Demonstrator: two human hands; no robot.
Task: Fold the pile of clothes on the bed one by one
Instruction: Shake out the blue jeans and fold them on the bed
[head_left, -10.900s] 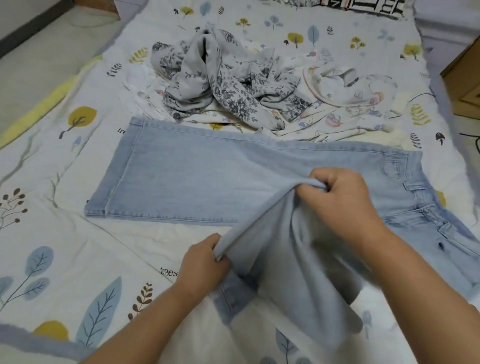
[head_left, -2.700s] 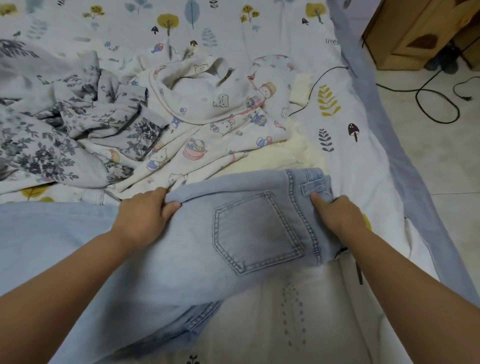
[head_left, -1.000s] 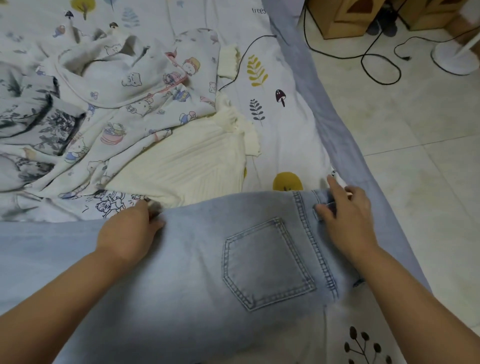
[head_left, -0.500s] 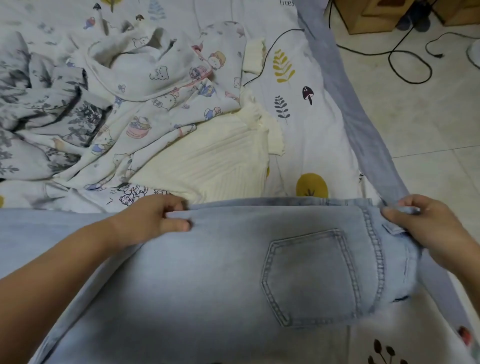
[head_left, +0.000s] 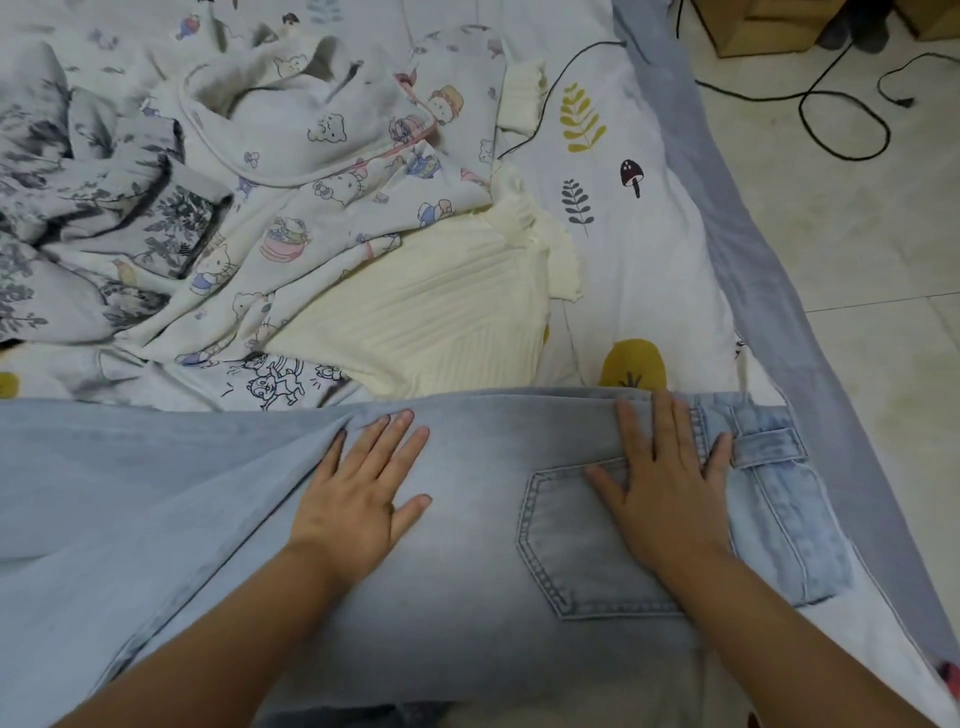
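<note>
Light blue jeans (head_left: 483, 551) lie flat across the near part of the bed, back pocket up, waistband at the right. My left hand (head_left: 358, 493) presses flat on the seat of the jeans with fingers spread. My right hand (head_left: 662, 483) lies flat over the pocket's upper corner, next to a belt loop. Behind the jeans sits the pile: a cream ribbed top (head_left: 431, 322), a white cartoon-print garment (head_left: 332, 156) and a grey floral garment (head_left: 88, 208).
The bed sheet (head_left: 639, 249) has a leaf and mushroom print with a blue-grey border (head_left: 748, 249) at the right edge. Beyond it is tiled floor (head_left: 852, 208) with black cables (head_left: 826, 109) and cardboard boxes (head_left: 753, 26) at the top right.
Both hands let go of the jeans' top edge and waistband and now lie flat on the denim. The jeans have settled flat on the bed.
</note>
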